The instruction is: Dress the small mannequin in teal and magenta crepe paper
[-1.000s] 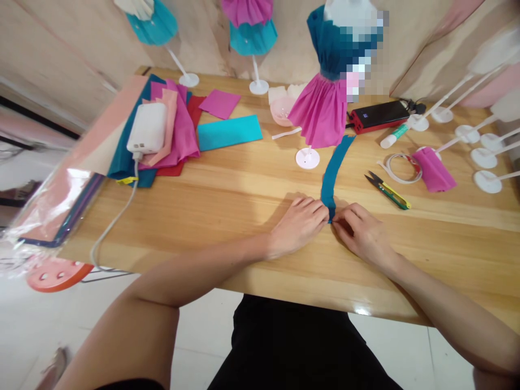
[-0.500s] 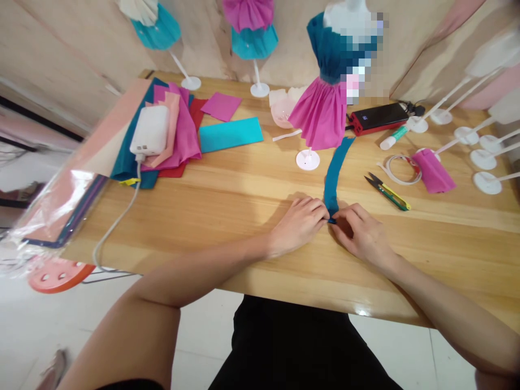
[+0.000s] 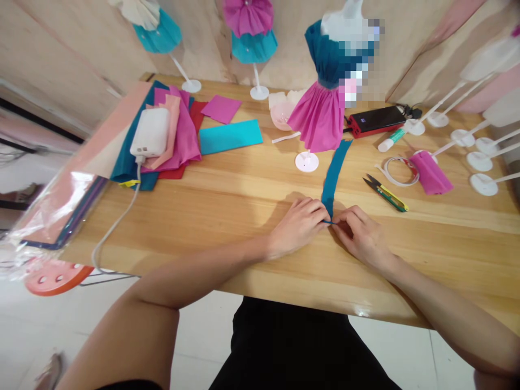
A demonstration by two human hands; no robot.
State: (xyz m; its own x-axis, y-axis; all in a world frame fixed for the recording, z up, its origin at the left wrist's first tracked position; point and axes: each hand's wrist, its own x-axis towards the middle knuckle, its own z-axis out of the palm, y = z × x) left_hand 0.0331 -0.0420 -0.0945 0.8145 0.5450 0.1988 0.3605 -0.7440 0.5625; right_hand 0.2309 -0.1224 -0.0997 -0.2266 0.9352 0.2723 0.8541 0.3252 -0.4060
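Observation:
A dark teal strip point(image 3: 335, 172) lies on the wooden table, running from below the dressed mannequin down to my hands. My left hand point(image 3: 303, 225) pinches the strip's near end from the left. From the right, my right hand point(image 3: 361, 233) pinches the same end between thumb and fingertips. The end looks folded or narrowed where the fingertips nearly meet. Beyond the strip stands a small mannequin in a teal top and pink skirt point(image 3: 319, 116). Black-bladed snips point(image 3: 385, 193) lie right of my right hand.
Stacked coloured sheets point(image 3: 187, 130) lie at the left, under a white power bank point(image 3: 150, 131) with a cable. A turquoise piece point(image 3: 231, 136) is beside them. A glue stick point(image 3: 391, 140), black-red power bank point(image 3: 376, 120), pink roll point(image 3: 431, 172) and several white stands point(image 3: 483, 184) are at the right.
The strip's near end has shifted slightly between my fingertips, and its upper part lies a little straighter. Both hands keep their pinch in nearly the same place. The view has shifted slightly.

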